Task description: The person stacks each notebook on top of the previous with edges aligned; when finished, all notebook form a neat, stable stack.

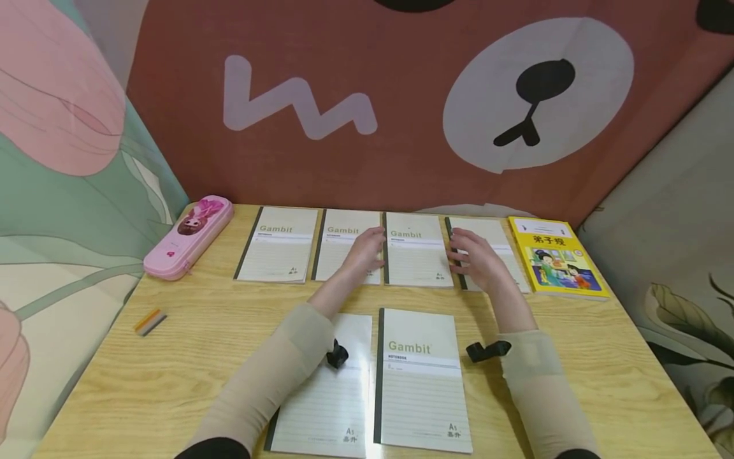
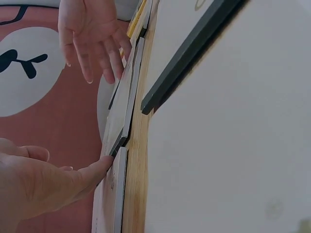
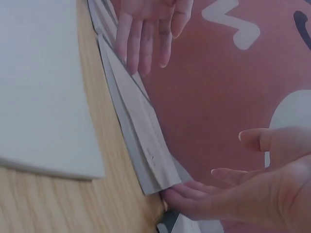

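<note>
Both hands working the back row of the worktop point(image 1: 189, 344). Left hand point(image 1: 365, 250) is reaching over the second notebook point(image 1: 337, 248), fingertips touching the dark spine of the third notebook point(image 1: 417, 252). Right hand point(image 1: 480, 258) is sitting at that notebook's opposite edge, fingertips meeting it, palm covering part of the fourth notebook point(image 1: 510, 245). Grip: each hand is spreading loosely, fingers mostly straight, nothing being clasped; together they are bracketing the third notebook, which is lying flat between them. First notebook point(image 1: 278, 248) is lying left of the second; pink pencil case point(image 1: 189, 239) is lying beyond it at far left, small orange-and-grey block point(image 1: 150, 322) nearer. Yellow book point(image 1: 562, 258) is ending the row at right. Nearer the person, two more notebooks are lying side by side: front-left notebook point(image 1: 327, 408), partly under the left forearm, and front-right notebook point(image 1: 423, 382).
</note>
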The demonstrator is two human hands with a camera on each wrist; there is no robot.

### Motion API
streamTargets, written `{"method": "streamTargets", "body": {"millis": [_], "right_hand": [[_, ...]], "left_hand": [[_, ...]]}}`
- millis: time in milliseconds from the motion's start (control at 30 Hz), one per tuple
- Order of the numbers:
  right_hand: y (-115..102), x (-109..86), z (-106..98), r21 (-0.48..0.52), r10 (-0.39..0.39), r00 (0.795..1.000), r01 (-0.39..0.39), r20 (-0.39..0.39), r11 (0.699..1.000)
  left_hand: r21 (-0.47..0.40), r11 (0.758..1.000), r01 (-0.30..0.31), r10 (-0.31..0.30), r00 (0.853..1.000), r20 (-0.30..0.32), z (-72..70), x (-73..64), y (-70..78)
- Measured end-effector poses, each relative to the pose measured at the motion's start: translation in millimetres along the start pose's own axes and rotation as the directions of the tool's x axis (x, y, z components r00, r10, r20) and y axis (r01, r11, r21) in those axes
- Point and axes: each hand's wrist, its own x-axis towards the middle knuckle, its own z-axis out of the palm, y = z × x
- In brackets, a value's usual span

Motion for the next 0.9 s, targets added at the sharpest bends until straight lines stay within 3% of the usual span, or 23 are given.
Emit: {"method": "streamTargets", "body": {"millis": [400, 600, 900], "right_hand": [[-1.8, -1.3, 1.4, -0.061, 0.048, 0.998, -0.05, -0.027, 0.997], [-1.4, -0.6, 0.7, -0.104, 0.062, 0.997, -0.065, -0.035, 0.992], [1.3, 1.3, 3.2, -0.094, 0.081, 0.995, -0.085, -0.052, 0.992]], "left_hand": [[-0.057, 0.998, 0.034, -0.034, 0.999, -0.003, -3.0, 1.7, 2.7], [-0.13, 0.991, 0.034, -0.037, 0.999, -0.019, -5.0, -1.7, 5.4], [-0.102, 0.993, 0.062, -0.063, 0.998, -0.009, -8.1, -1.8, 2.5]]}}
